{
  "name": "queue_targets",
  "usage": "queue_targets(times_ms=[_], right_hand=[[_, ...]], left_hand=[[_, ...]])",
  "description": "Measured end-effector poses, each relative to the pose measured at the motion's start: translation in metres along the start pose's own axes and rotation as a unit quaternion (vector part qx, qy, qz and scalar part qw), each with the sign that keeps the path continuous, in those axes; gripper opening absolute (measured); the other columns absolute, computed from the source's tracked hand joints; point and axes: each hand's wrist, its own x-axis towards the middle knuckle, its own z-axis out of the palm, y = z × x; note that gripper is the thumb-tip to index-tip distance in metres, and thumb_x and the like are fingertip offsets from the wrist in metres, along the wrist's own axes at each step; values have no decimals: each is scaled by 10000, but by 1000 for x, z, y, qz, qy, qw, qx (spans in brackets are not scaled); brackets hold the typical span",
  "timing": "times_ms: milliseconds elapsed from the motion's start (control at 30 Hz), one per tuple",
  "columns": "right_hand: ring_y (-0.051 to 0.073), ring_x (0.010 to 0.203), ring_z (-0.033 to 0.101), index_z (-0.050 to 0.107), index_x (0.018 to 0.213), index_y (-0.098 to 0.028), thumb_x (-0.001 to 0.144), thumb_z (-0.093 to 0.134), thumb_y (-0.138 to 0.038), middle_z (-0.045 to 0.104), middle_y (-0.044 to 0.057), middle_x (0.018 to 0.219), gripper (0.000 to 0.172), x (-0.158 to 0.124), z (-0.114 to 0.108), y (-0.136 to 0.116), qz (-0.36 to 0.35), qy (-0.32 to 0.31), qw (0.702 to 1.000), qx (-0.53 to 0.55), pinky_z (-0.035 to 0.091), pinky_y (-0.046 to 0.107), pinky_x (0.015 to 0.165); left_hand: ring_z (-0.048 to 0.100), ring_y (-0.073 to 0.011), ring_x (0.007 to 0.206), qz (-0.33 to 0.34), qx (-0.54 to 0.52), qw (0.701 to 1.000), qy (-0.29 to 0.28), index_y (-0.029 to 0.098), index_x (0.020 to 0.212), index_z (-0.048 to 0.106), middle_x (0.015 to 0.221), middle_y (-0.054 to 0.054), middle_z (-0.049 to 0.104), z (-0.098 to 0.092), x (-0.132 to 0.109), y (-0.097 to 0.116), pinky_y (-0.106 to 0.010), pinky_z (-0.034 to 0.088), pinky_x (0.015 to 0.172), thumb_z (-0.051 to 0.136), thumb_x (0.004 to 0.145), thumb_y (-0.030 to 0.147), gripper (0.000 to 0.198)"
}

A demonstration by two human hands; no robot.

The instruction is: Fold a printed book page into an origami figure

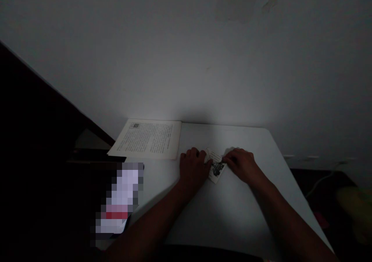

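Note:
A small folded piece of printed paper (217, 170), with lines of text and a dark picture, lies on the white table between my hands. My left hand (194, 167) rests at its left side with fingers curled and the thumb pressing on the paper. On the other side, my right hand (240, 163) pinches the paper's right corner between thumb and fingertips. Part of the paper's left side is hidden under my left hand.
Printed sheets (148, 140) with a square code lie at the table's back left corner. A lit phone (120, 198), its screen blurred out, is at the left edge. The table (215, 219) stands against a grey wall (186, 60). A pale cable (319, 182) hangs at right.

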Motion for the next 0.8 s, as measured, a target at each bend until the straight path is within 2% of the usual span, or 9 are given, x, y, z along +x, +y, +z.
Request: queue_targets(times_ms=[200,500,800], right_hand=[[222,838,568,663,801,-216,869,495,-366,649,46,836,236,0,-2,-6,28,-32,998,-41,323,332,737],[223,838,571,654,798,-208,884,447,-376,644,49,842,280,2,-4,-11,36,-39,995,-81,314,330,726],[217,835,570,644,814,-207,892,423,-367,634,51,845,284,1,-4,-11,31,-43,994,-96,311,322,704]], left_hand=[[495,-226,914,2,-2,1000,-8,219,978,591,972,-72,556,0,0,-1,-365,352,795,477,867,454,284],[496,-227,911,-6,-9,1000,-16,223,1033,574,980,-71,565,-1,1,-1,-364,352,798,480,867,457,302],[509,-240,936,-8,-15,1000,7,208,1078,549,987,-74,580,3,1,-2,-378,362,814,490,863,469,343]])
